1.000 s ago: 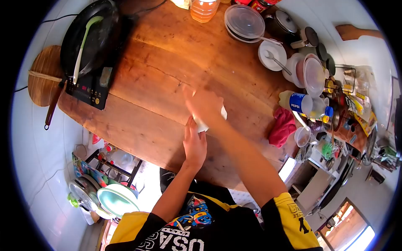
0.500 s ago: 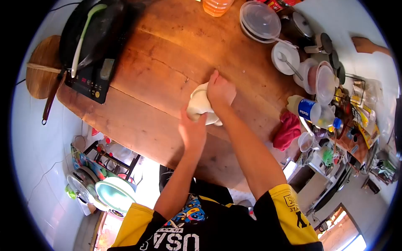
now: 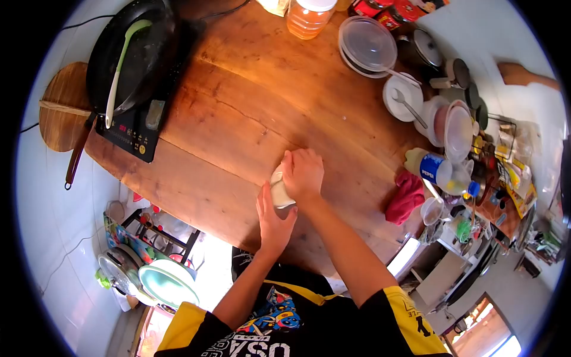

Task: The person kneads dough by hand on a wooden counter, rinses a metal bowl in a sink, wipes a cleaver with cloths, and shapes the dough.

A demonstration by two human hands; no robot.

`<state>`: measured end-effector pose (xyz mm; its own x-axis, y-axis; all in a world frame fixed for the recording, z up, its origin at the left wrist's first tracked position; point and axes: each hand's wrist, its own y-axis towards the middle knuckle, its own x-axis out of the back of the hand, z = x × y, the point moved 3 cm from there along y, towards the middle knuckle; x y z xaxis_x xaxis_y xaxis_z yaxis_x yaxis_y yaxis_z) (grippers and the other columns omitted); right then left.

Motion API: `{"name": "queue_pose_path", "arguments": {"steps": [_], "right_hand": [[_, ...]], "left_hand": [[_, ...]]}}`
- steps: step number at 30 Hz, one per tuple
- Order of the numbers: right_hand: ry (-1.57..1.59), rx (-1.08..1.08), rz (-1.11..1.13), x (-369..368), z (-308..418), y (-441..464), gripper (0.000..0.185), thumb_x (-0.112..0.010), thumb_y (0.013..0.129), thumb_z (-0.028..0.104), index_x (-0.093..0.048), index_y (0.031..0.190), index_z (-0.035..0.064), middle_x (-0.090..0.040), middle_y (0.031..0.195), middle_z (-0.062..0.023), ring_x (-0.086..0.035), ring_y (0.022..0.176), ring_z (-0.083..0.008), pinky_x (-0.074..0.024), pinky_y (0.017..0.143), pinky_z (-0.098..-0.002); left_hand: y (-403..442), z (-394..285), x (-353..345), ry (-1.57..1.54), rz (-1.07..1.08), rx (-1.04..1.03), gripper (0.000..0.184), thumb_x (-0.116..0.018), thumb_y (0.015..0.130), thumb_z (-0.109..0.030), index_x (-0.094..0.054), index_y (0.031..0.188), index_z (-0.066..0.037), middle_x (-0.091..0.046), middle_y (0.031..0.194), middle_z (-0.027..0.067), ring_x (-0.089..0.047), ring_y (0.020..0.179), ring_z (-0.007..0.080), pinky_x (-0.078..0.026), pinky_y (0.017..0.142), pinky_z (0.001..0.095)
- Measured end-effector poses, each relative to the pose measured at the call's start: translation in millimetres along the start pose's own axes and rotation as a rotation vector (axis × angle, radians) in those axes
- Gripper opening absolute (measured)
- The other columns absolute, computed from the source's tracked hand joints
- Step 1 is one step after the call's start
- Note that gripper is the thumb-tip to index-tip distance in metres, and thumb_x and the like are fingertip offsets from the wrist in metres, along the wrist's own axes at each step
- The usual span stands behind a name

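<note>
A pale lump of dough [image 3: 279, 193] rests on the wooden table in front of me, partly covered by both hands. My right hand [image 3: 304, 177] lies over its upper right side with the fingers curled onto it. From the near left, my left hand [image 3: 275, 221] cups the dough, its fingers along the left edge and its thumb near the bottom. The underside of the dough and some of the fingertips are hidden.
A black pan [image 3: 132, 65] with a green-and-white spatula [image 3: 119, 77] stands on an induction cooker [image 3: 134, 134] at the left. On the right are a red cloth [image 3: 405, 197], a Pepsi bottle [image 3: 437, 169] and lidded bowls [image 3: 367, 44]. A honey-coloured jar [image 3: 308, 21] stands at the back.
Both hands and the dough appear lower in the view, nearer to my body. The dough looks more compact, and the right hand has flattened from a fist-like grip onto it. The view has shifted slightly.
</note>
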<state>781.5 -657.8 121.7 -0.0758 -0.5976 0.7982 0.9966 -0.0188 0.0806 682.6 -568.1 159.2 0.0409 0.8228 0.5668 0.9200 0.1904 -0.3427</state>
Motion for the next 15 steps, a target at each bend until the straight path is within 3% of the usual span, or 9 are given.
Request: {"name": "queue_pose_path", "arguments": {"steps": [1,3,4,5,7,9,12,13,15], "right_hand": [[0.000,-0.004,0.011,-15,-7,7,0.037,-0.051,0.090,0.032,-0.063,0.065,0.0070,-0.061,0.069,-0.0086,-0.057,0.075,-0.0286,-0.0436,0.066,-0.0410],[-0.181,0.223,0.011,-36,5,44,0.037,-0.056,0.088,0.030,-0.060,0.057,0.0101,-0.057,0.060,-0.0060,-0.054,0.067,-0.0252,-0.0417,0.060,-0.0382],[-0.223,0.144,0.136,-40,7,55,0.043,-0.055,0.089,0.032,-0.057,0.051,0.0101,-0.057,0.057,-0.0072,-0.055,0.067,-0.0249,-0.0434,0.060,-0.0381],[-0.211,0.139,0.138,-43,9,63,0.043,-0.055,0.089,0.032,-0.057,0.051,0.0101,-0.057,0.057,-0.0072,-0.055,0.067,-0.0249,-0.0434,0.060,-0.0381],[-0.276,0.035,0.281,-45,8,66,0.046,-0.052,0.090,0.033,-0.058,0.052,0.0097,-0.059,0.059,-0.0085,-0.057,0.068,-0.0247,-0.0453,0.060,-0.0384],[-0.254,0.021,0.233,-37,-1,62,0.050,-0.046,0.094,0.038,-0.059,0.057,0.0066,-0.063,0.065,-0.0113,-0.058,0.065,-0.0312,-0.0474,0.061,-0.0422],[-0.170,-0.232,0.124,-1,-22,23,0.049,-0.041,0.095,0.042,-0.063,0.069,0.0067,-0.065,0.077,-0.0151,-0.060,0.076,-0.0339,-0.0485,0.070,-0.0447],[-0.195,-0.382,0.220,13,-29,7,0.049,-0.039,0.095,0.043,-0.065,0.074,0.0069,-0.065,0.082,-0.0152,-0.060,0.082,-0.0333,-0.0483,0.073,-0.0438],[-0.215,-0.523,0.313,36,-18,3,0.049,-0.038,0.095,0.043,-0.066,0.078,0.0071,-0.066,0.088,-0.0152,-0.060,0.087,-0.0328,-0.0481,0.077,-0.0428]], "left_hand": [[6,8,-5,0.001,0.003,0.011,0.070,-0.064,0.080,-0.001,-0.029,0.141,0.001,-0.045,0.132,0.0224,-0.048,0.121,0.0333,-0.039,0.102,0.0384],[15,28,-20,-0.851,-0.022,0.497,0.074,-0.066,0.082,-0.005,-0.024,0.143,0.001,-0.040,0.138,0.0136,-0.050,0.117,0.0255,-0.044,0.095,0.0341],[17,33,-23,-0.808,0.039,0.567,0.068,-0.064,0.084,-0.005,-0.027,0.141,0.000,-0.040,0.134,0.0102,-0.050,0.112,0.0181,-0.046,0.092,0.0296],[14,30,-31,-0.792,0.024,0.528,0.057,-0.064,0.084,-0.002,-0.037,0.134,0.000,-0.051,0.123,0.0111,-0.055,0.106,0.0191,-0.047,0.089,0.0301],[12,-3,-41,-1.221,-0.195,0.604,0.052,-0.064,0.084,-0.002,-0.041,0.131,-0.001,-0.055,0.117,0.0109,-0.055,0.104,0.0189,-0.049,0.088,0.0328],[19,-3,-31,-1.198,-0.222,0.597,0.047,-0.062,0.084,0.000,-0.046,0.128,-0.003,-0.057,0.111,0.0109,-0.057,0.102,0.0212,-0.051,0.086,0.0355],[22,-3,15,-0.479,0.186,0.404,0.044,-0.059,0.086,-0.001,-0.047,0.129,-0.001,-0.056,0.119,0.0161,-0.062,0.100,0.0266,-0.054,0.081,0.0361],[17,-4,15,-0.475,0.200,0.399,0.044,-0.059,0.086,-0.001,-0.047,0.129,-0.001,-0.056,0.119,0.0161,-0.062,0.100,0.0266,-0.054,0.081,0.0361],[16,-16,17,0.135,0.127,-0.023,0.047,-0.057,0.086,-0.002,-0.043,0.131,0.001,-0.054,0.124,0.0201,-0.061,0.102,0.0355,-0.054,0.080,0.0379]]}}
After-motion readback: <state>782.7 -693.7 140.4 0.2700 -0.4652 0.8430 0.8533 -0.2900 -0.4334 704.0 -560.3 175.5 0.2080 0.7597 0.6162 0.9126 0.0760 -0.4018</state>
